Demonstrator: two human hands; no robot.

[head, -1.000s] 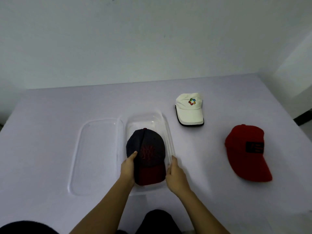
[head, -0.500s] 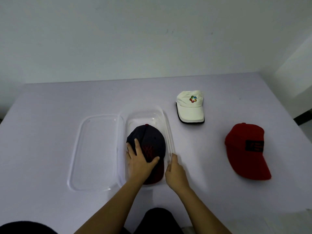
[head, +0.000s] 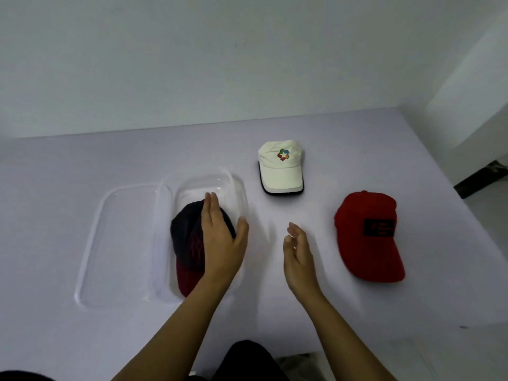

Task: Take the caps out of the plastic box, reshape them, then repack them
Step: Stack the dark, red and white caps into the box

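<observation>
A dark navy cap point(head: 187, 240) with a dark red brim lies inside the clear plastic box point(head: 239, 193), brim toward me. My left hand point(head: 222, 240) rests flat and open on the cap's right side, fingers pointing away from me. My right hand point(head: 298, 251) hovers open over the table just right of the box, holding nothing. A white cap point(head: 280, 169) with a coloured logo sits on the table beyond the box's right corner. A red cap point(head: 368, 235) with a black patch lies further right.
The box's clear lid point(head: 115, 243) lies flat against the box's left side. The lavender table point(head: 55, 188) meets a white wall behind, and its right edge drops off past the red cap. A dark shape sits at the near edge between my arms.
My left hand has slid farther over the navy cap toward the box's right side. My right hand has left the box's rim and moved right, lifted off the table.
</observation>
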